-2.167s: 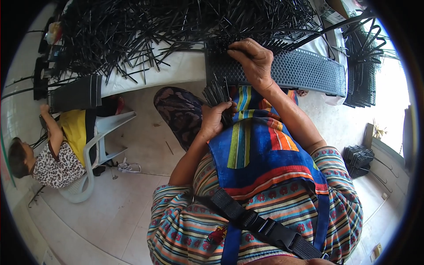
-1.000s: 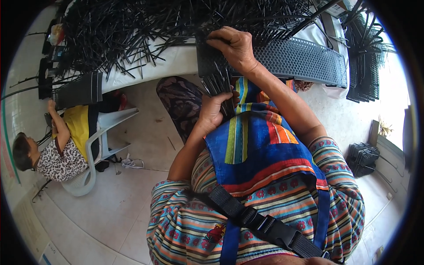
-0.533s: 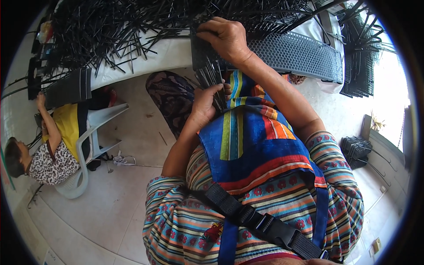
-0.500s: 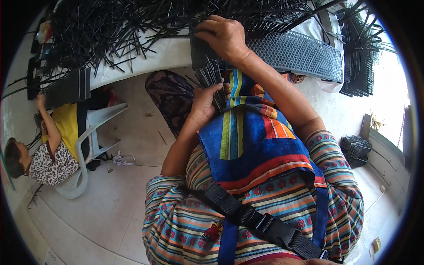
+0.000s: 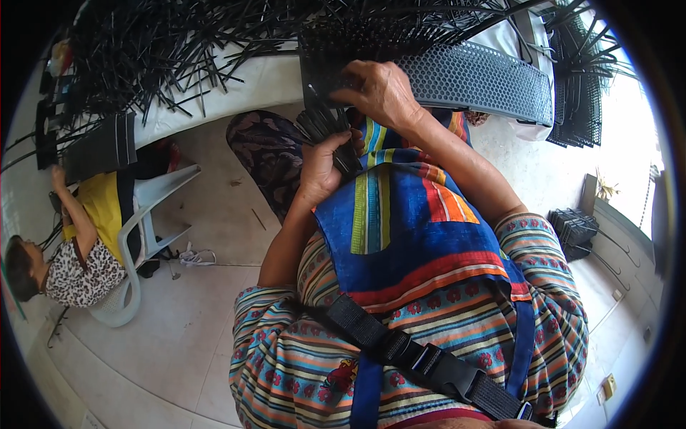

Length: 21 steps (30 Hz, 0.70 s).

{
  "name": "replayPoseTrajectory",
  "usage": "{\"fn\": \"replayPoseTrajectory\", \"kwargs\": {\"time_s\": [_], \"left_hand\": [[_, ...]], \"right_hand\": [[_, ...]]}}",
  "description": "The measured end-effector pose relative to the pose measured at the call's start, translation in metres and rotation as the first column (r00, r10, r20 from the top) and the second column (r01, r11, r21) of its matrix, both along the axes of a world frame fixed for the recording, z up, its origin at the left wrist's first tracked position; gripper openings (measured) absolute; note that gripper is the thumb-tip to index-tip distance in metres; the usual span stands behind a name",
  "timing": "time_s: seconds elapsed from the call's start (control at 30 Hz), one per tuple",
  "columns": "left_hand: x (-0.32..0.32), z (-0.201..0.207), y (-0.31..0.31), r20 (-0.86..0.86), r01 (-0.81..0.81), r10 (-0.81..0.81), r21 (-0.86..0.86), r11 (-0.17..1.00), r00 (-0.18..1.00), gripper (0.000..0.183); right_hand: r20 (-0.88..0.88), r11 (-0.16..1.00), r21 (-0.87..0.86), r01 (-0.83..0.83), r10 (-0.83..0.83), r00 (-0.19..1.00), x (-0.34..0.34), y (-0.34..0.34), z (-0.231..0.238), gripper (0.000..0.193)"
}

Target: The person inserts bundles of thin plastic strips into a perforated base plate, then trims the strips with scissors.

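Observation:
My left hand [image 5: 325,161] is wrapped round a bundle of thin black strips [image 5: 320,123], which fans out toward the table edge. Just above and to its right, my right hand [image 5: 382,93] is bent over the left part of a long black perforated panel [image 5: 486,77], fingers drawn together toward the strips. Anything in those fingertips is too small and dark to make out. Round holes show over the panel's right part, while many short black strips stand up from its left part, beyond my right hand.
Loose black strips [image 5: 164,50] are heaped across the white-covered table [image 5: 264,77]. At the left, a co-worker [image 5: 78,264] sits in a pale plastic chair [image 5: 132,279] beside a dark panel [image 5: 100,149]. Black mesh panels [image 5: 579,107] hang at the right table end; black wire pieces [image 5: 575,232] lie below.
My right hand has come down and right from the panel's left end, nearer the bundle. My left hand has shifted slightly left with the strips, and the panel's left part now shows more standing strips.

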<state>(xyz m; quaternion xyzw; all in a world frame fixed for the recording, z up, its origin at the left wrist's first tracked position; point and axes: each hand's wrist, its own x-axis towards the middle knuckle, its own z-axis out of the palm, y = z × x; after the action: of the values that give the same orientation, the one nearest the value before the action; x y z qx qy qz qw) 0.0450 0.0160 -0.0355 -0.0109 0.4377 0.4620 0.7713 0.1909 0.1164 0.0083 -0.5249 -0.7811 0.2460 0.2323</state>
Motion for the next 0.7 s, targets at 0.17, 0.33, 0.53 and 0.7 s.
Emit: {"fn": "replayPoseTrajectory", "kwargs": {"time_s": [0.17,0.33,0.53,0.7], "left_hand": [[0.003,-0.007,0.002,0.011,0.036,-0.036,0.024,0.999,0.999,0.021],[-0.002,-0.014,-0.003,-0.097,0.030,-0.035,-0.049,0.998,0.995,0.021],[0.009,0.013,-0.001,-0.182,0.048,-0.032,0.081,0.996,0.983,0.022],[0.007,-0.001,0.006,-0.146,0.026,-0.031,-0.031,0.999,0.989,0.020]], "right_hand": [[-0.361,0.831,-0.555,-0.029,-0.209,0.909,0.007,-0.007,-0.015,0.018],[-0.638,0.943,-0.283,0.175,-0.321,0.700,0.012,0.002,-0.001,0.012],[-0.661,0.963,0.053,0.263,-0.164,0.732,0.005,0.026,0.009,0.015],[-0.426,0.940,0.287,0.185,-0.047,0.904,-0.001,0.033,-0.001,0.016]]}}
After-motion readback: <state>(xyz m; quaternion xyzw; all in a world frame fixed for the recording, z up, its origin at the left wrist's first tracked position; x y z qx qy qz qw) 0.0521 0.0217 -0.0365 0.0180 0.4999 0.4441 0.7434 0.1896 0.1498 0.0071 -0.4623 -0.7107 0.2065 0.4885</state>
